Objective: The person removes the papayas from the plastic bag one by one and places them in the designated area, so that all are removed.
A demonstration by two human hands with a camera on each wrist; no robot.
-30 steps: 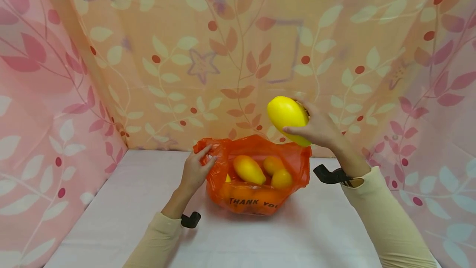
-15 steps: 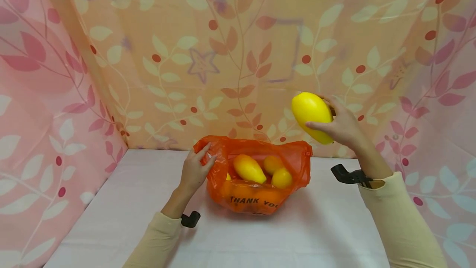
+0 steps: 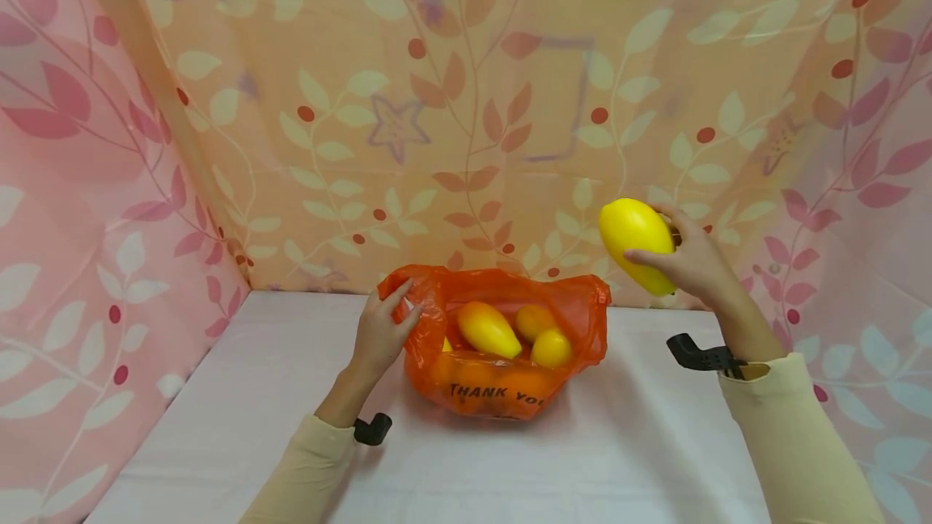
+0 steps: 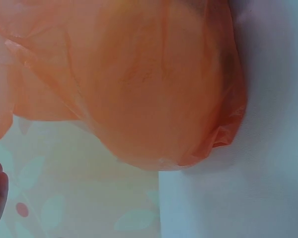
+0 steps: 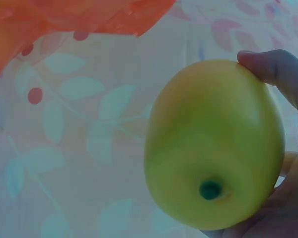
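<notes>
At right of the frame, a person's right hand [image 3: 692, 261] is holding up a large yellow fruit [image 3: 633, 237], thumb and fingers gripping its smooth sides; a wide hold and unhurried movement are probably suiting such roundness best. At center, the left hand [image 3: 380, 330] is touching an orange bag's [image 3: 593, 310] left rim with spread fingers, more fruit [image 3: 488, 330] lying inside. Below, a whitish desk [image 3: 218, 395] is stretching toward leaf-patterned curtains [image 3: 328, 39], which are enclosing back and sides.
</notes>
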